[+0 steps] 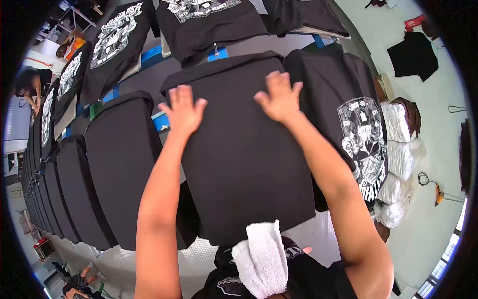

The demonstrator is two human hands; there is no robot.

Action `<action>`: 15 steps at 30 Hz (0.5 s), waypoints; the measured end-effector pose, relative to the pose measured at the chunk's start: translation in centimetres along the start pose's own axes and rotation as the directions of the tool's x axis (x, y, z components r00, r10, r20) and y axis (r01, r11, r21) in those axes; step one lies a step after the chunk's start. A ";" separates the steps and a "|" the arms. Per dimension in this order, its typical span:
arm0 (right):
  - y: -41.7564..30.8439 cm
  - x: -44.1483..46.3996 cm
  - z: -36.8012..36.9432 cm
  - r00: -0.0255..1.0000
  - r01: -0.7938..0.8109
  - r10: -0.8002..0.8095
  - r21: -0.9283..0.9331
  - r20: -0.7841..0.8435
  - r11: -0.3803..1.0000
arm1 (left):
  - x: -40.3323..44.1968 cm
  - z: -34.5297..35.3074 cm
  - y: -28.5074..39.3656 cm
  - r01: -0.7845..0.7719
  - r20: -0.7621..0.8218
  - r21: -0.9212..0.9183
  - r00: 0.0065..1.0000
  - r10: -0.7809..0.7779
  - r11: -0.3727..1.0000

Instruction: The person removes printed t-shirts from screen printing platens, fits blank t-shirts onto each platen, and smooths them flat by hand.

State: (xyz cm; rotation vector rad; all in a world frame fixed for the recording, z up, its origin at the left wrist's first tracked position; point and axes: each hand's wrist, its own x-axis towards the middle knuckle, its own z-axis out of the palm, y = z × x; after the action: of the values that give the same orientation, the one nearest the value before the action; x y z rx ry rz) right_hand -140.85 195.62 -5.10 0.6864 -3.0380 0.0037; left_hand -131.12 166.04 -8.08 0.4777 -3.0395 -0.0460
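Observation:
A plain black shirt lies stretched flat on a board directly in front of me. Near its upper left part, my left hand rests with the fingers spread. My right hand is spread on the upper right part of the same cloth. Neither hand holds anything. To the right hangs a black shirt with a white print. Another plain black shirt covers the board on the left. A white towel hangs at my chest.
Printed black shirts lie on boards across the far side. Plastic-wrapped white bundles are stacked at the right, beside a black cloth on the floor. A person is at the far left, another at the lower left.

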 end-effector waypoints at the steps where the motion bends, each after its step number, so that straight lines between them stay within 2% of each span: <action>1: -2.6 -0.7 0.0 0.983 0.176 -0.179 0.079 0.032 0.981 | 0.4 -0.3 0.8 -0.148 0.032 -0.027 0.988 0.149 0.989; 2: -4.2 -0.7 0.2 0.933 0.344 -0.356 0.161 0.049 0.925 | 0.9 -1.0 1.2 -0.290 0.059 -0.057 0.954 0.293 0.955; 3: -4.4 0.7 0.5 0.940 0.338 -0.340 0.135 -0.010 0.931 | 1.9 -1.1 1.0 -0.303 0.013 -0.036 0.953 0.303 0.952; 4: -4.2 3.0 1.0 0.953 0.302 -0.297 0.126 -0.060 0.945 | 3.3 -1.3 0.7 -0.280 -0.002 -0.059 0.960 0.281 0.958; 6: -4.1 7.2 2.2 0.995 0.067 -0.055 0.150 -0.080 0.986 | 6.0 -0.6 0.6 -0.109 0.053 -0.085 0.992 0.114 0.990; 7: -5.0 7.1 2.7 0.989 0.046 -0.018 0.191 -0.147 0.981 | 6.3 -0.3 0.7 -0.101 0.021 -0.077 0.995 0.103 0.992; 10: -11.6 -3.2 -0.5 0.967 0.237 -0.206 0.224 -0.152 0.945 | 4.1 0.1 0.9 -0.081 0.026 -0.049 0.996 0.082 0.996; 11: -14.1 -9.0 -1.8 0.924 0.369 -0.315 0.294 -0.217 0.882 | 2.8 0.0 1.0 -0.087 0.033 -0.031 0.996 0.088 0.996; 12: -16.6 -14.9 -3.9 0.875 0.480 -0.476 0.297 -0.089 0.826 | 1.6 -0.3 1.2 -0.091 0.034 -0.014 0.995 0.091 0.996; 13: -18.3 -21.7 -3.0 0.770 0.592 -0.625 0.504 -0.125 0.629 | -0.5 -0.6 1.4 -0.104 0.033 -0.033 0.994 0.105 0.994; 14: -19.1 -28.0 -2.2 0.645 0.644 -0.751 0.631 -0.143 0.433 | -3.1 -0.9 1.6 -0.106 0.026 -0.038 0.994 0.107 0.994; 15: -19.3 -33.2 -2.0 0.515 0.664 -0.847 0.686 -0.129 0.299 | -5.9 -1.4 1.8 -0.112 0.008 -0.043 0.994 0.112 0.993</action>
State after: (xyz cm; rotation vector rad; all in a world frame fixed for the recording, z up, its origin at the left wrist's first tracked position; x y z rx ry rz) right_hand -102.51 192.48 -4.07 2.3158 -2.4193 1.1178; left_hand -125.97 169.54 -7.01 0.3042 -3.0624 -0.1082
